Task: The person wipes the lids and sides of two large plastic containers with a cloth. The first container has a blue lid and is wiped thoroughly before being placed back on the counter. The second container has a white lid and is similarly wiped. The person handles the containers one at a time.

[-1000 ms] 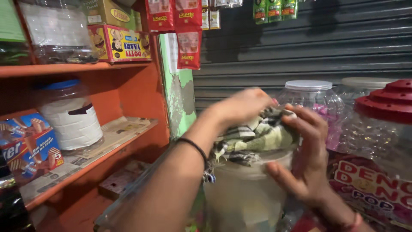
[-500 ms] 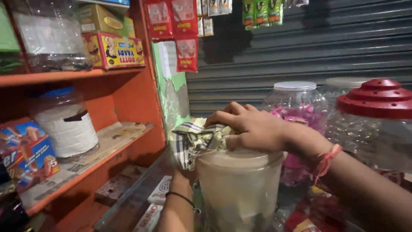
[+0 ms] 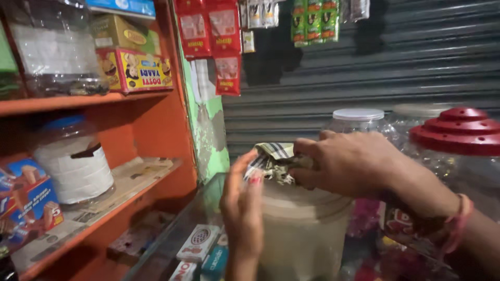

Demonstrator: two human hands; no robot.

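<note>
A cloudy plastic jar (image 3: 304,234) stands on a glass counter in front of me. My right hand (image 3: 351,164) presses a crumpled checked cloth (image 3: 273,158) onto the jar's lid, fingers closed on the cloth. My left hand (image 3: 242,211) rests flat against the jar's left side, fingers upright and touching the cloth's lower edge. A thread band circles my right wrist.
A jar with a red lid (image 3: 458,135) and a white-lidded jar (image 3: 357,122) stand at the right. Orange shelves (image 3: 83,99) at the left carry boxes and a tub (image 3: 73,164). Red sachets (image 3: 211,36) hang above. Small packets (image 3: 200,244) lie under the counter glass (image 3: 172,239).
My left hand has come up from below the jar to lie flat on its side. My right hand and the cloth have shifted slightly across the lid.
</note>
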